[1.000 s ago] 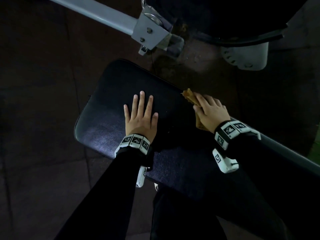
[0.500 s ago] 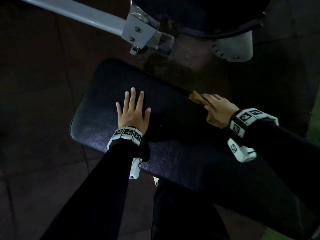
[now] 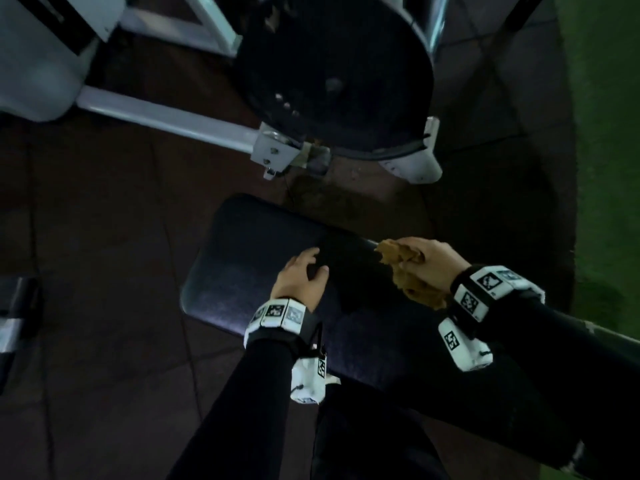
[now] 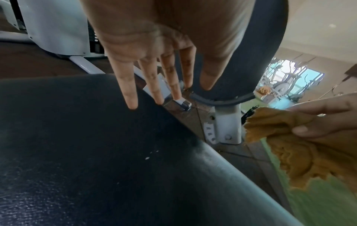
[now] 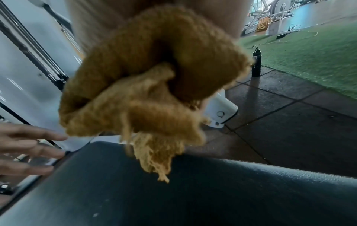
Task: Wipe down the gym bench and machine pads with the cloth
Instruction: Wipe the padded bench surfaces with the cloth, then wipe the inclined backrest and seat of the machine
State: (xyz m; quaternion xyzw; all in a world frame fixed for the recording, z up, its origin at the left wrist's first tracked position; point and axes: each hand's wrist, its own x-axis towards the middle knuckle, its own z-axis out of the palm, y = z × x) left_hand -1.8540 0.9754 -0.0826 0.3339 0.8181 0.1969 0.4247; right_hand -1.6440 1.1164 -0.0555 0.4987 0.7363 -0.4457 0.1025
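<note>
The black padded bench (image 3: 249, 258) (image 4: 77, 152) (image 5: 193, 191) runs from the middle toward the lower right. My right hand (image 3: 427, 261) grips a bunched mustard-yellow cloth (image 3: 403, 271) (image 4: 286, 145) (image 5: 146, 85) just above the bench's far right edge; frayed threads hang from it. My left hand (image 3: 304, 275) (image 4: 154, 64) hovers over the pad's middle with its fingers straight and spread, holding nothing. A round black machine pad (image 3: 332, 74) (image 4: 251, 61) stands beyond the bench.
A grey-white machine frame bar (image 3: 166, 119) and bracket (image 3: 273, 152) cross behind the bench. White machine housing (image 3: 38, 46) sits at the upper left. Dark rubber floor tiles (image 5: 289, 114) surround the bench, green turf (image 3: 606, 133) lies to the right, and a black bottle (image 5: 256, 64) stands on the floor.
My left hand has lifted off the bench pad, where it lay flat. My right hand has raised the cloth off the pad edge. The head view has tilted up toward the machine.
</note>
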